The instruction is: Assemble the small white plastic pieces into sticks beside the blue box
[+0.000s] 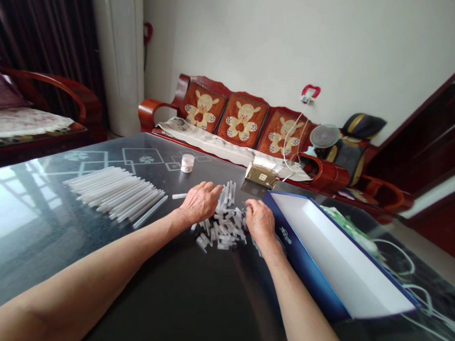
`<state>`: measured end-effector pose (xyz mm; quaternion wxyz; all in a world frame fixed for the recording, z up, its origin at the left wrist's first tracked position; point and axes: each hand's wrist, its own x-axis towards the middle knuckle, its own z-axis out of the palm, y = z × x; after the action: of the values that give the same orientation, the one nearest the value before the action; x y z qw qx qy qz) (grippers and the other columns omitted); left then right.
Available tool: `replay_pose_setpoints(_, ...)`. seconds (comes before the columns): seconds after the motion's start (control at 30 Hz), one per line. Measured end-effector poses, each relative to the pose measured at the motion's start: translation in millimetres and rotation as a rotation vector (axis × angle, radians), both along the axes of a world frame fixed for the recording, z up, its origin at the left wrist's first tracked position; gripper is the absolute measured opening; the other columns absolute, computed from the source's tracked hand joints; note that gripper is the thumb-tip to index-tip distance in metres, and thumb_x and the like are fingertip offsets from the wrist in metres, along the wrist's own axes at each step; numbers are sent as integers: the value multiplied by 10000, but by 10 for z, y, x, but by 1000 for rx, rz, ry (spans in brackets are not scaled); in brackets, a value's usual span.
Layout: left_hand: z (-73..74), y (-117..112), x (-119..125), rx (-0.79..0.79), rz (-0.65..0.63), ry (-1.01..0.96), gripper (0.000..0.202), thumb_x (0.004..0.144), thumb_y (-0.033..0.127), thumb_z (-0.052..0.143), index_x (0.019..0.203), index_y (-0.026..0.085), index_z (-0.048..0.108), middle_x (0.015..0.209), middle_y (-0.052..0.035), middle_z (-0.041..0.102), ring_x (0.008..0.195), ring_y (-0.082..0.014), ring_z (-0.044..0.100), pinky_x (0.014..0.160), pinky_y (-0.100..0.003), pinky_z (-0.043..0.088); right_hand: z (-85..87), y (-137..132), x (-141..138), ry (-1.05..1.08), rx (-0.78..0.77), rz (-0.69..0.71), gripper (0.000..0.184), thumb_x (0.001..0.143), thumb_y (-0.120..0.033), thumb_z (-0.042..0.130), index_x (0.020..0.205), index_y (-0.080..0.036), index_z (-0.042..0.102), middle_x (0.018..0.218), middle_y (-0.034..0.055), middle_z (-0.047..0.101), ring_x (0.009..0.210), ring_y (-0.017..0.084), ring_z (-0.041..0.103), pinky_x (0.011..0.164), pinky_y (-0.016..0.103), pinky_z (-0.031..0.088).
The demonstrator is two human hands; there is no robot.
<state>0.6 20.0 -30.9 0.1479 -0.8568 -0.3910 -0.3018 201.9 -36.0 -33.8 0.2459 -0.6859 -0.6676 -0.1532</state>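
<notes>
My left hand [201, 202] is over the left edge of a pile of short, whitish translucent tube pieces [225, 230], some with black ends. Its fingers are bent together and point right, beside a small row of similar pieces [228, 193]. At the pile's right side, my right hand [261, 221] has its fingers curled in, thumb side toward the pile. Whatever either hand may hold is too small or hidden to make out. A lone short tube [179, 195] lies left of my left hand. Farther left, long white tubes [117, 193] lie side by side.
An open blue box with a white inside [344, 251] stands right of my right hand. A small white tub [187, 163] and a tissue box [262, 175] are farther back on the dark glossy table [161, 298]. White cables [429, 300] lie at the right. Behind is a wooden sofa [244, 121].
</notes>
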Motion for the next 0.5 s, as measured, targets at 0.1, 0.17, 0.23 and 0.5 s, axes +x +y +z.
replay_pose_setpoints(0.1, 112, 25, -30, -12, 12, -56, 344, 863, 157, 406, 1174, 183, 553, 845, -61, 621, 804, -195, 564, 717, -287, 439, 69, -4, 183, -70, -144, -164, 279, 829, -89, 440, 970, -171, 666, 894, 92, 663, 808, 190, 624, 714, 272, 430)
replay_pose_setpoints(0.17, 186, 37, -45, -28, 27, -123, 344, 875, 163, 398, 1184, 185, 548, 883, -61, 651, 818, -193, 580, 732, -287, 443, 104, -28, 257, -162, -228, -252, 322, 828, -52, 394, 970, -163, 660, 906, 112, 653, 795, 200, 627, 676, 285, 422)
replay_pose_setpoints(0.23, 247, 44, -60, -50, 50, -186, 336, 884, 180, 401, 1186, 190, 548, 934, -61, 672, 832, -191, 595, 734, -283, 448, 123, -58, 288, -256, -297, -310, 367, 814, -9, 354, 969, -149, 657, 944, 137, 643, 821, 215, 625, 669, 298, 417)
replay_pose_setpoints(0.5, 381, 131, -133, -333, 98, -463, 331, 852, 196, 447, 1152, 217, 586, 917, -48, 699, 871, -200, 638, 754, -281, 464, 42, -66, 328, -328, -252, -275, 381, 811, 6, 329, 908, -128, 672, 941, 176, 626, 911, 259, 585, 755, 340, 432)
